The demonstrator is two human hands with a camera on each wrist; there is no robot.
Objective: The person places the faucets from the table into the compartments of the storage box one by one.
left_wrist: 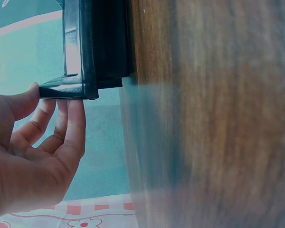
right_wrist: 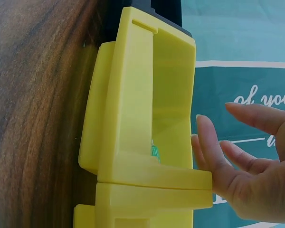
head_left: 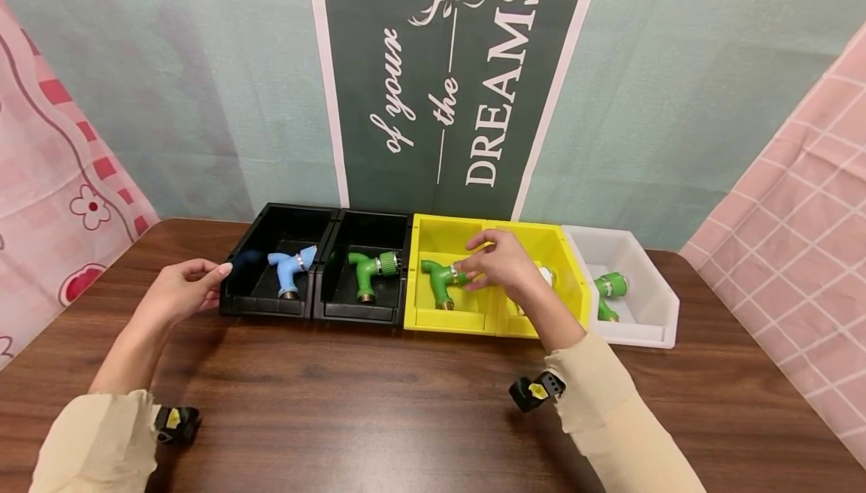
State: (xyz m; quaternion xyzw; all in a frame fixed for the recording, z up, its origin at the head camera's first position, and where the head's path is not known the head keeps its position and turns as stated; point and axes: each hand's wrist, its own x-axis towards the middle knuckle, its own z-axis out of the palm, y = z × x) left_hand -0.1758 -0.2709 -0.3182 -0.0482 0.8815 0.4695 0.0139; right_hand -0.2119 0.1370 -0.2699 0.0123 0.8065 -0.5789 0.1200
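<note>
My left hand [head_left: 181,288] is at the outer side of the leftmost black bin [head_left: 265,305]; in the left wrist view its thumb rests at the rim and its fingertips touch the side wall. A blue Y-shaped tap fitting [head_left: 287,269] lies in that bin. My right hand [head_left: 502,261] hovers over the divide between two yellow bins [head_left: 452,322], fingers loosely bent, holding nothing. Beneath and left of it lies a green tap fitting [head_left: 441,282]. A white-capped fitting [head_left: 546,276] in the right yellow bin is mostly hidden by the hand and wrist.
The second black bin [head_left: 358,315] holds a green tap fitting [head_left: 368,273]. At the right end, a white bin [head_left: 636,332] holds another green fitting [head_left: 611,285]. The bins stand side by side on a brown wooden table [head_left: 379,410], before a hanging printed cloth [head_left: 433,177].
</note>
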